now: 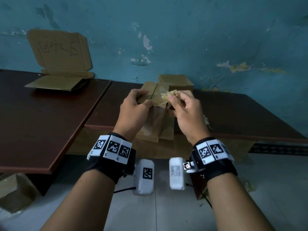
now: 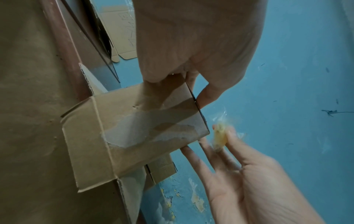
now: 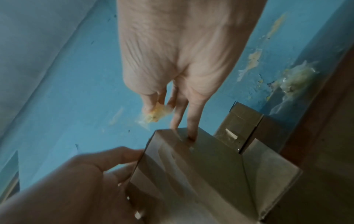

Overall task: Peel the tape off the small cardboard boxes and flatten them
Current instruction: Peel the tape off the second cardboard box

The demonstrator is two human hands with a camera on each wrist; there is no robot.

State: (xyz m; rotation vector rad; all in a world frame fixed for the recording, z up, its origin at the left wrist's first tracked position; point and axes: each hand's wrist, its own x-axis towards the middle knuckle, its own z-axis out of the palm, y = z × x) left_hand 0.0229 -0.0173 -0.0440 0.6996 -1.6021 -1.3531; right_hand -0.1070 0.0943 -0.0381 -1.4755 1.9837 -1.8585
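I hold a small cardboard box (image 1: 155, 124) above the front edge of the dark table, its lower flaps hanging open. My left hand (image 1: 135, 105) grips the box's upper left flap, thumb on one face and fingers behind (image 2: 206, 94). My right hand (image 1: 181, 104) pinches a crumpled yellowish wad of peeled tape (image 1: 170, 94) between thumb and forefinger, while its other fingers (image 3: 191, 121) touch the box top. Pale tape residue (image 2: 145, 131) marks one side of the box. A second taped box (image 1: 176, 82) stands behind against the wall.
Two dark brown table tops (image 1: 50, 105) meet near the middle, backed by a peeling blue wall. A flattened cardboard sheet (image 1: 60, 50) leans on the wall at the left over another flat piece (image 1: 56, 84). Tape scraps (image 1: 206, 120) lie on the right table. A cardboard box (image 1: 15, 192) sits on the floor.
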